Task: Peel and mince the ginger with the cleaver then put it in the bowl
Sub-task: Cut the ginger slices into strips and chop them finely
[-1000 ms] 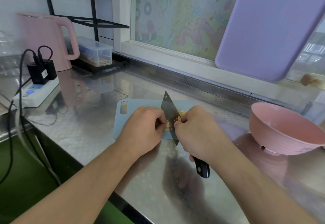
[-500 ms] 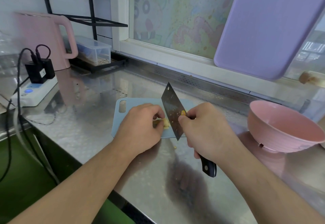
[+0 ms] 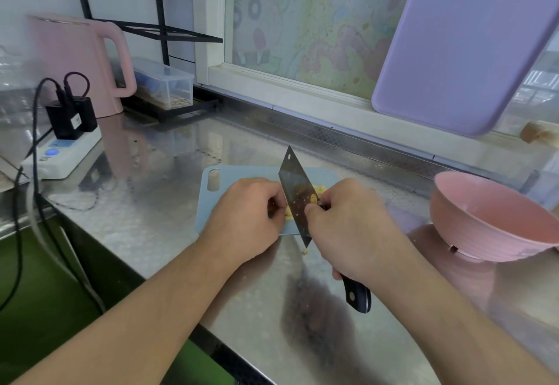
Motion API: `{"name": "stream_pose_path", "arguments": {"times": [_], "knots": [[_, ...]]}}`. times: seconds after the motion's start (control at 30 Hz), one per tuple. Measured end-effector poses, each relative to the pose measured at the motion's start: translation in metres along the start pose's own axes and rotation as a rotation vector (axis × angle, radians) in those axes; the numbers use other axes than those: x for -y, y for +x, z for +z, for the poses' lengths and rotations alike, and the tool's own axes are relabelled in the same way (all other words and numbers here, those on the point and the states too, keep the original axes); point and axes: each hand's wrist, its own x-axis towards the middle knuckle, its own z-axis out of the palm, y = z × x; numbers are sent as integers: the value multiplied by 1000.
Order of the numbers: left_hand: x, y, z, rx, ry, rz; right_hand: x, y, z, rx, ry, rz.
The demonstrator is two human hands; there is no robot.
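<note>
A small blue cutting board (image 3: 242, 175) lies on the steel counter. My left hand (image 3: 245, 218) rests on it with curled fingers and holds a piece of ginger (image 3: 288, 213), mostly hidden under the fingers. My right hand (image 3: 351, 227) grips the cleaver (image 3: 298, 194) by its black handle, thumb and forefinger pinching the blade. The blade stands on edge against the ginger, with bits stuck to it. Cut yellow ginger (image 3: 320, 188) lies behind the blade. A pink bowl (image 3: 490, 218) stands tilted at the right.
A pink kettle (image 3: 75, 61), a power strip with plugs (image 3: 65, 148) and a clear box (image 3: 165, 85) on a black rack stand at the back left. A purple board (image 3: 459, 43) leans on the window. A ginger crumb (image 3: 305, 251) lies on the counter (image 3: 151, 191).
The cleaver rose from the ginger half a second ago and has come back down onto it. My left hand stays on the ginger.
</note>
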Motion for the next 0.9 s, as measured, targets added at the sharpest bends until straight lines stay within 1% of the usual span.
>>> {"name": "stream_pose_path", "arguments": {"times": [0.17, 0.37, 0.5, 0.6, 0.7, 0.9], "knots": [[-1, 0, 0, 3, -5, 8, 6, 0, -2, 42, -33, 8], [1, 0, -1, 15, -15, 1, 3, 13, 9, 45, 55, 86], [1, -1, 0, 17, -17, 3, 1, 14, 15, 10, 77, 39], [1, 0, 0, 25, -35, -4, -3, 13, 15, -3, 123, 51], [4, -1, -1, 6, -47, -13, -6, 12, 10, -40, 112, 41], [7, -1, -3, 9, 34, -14, -4, 5, -4, -29, 146, 48]]}}
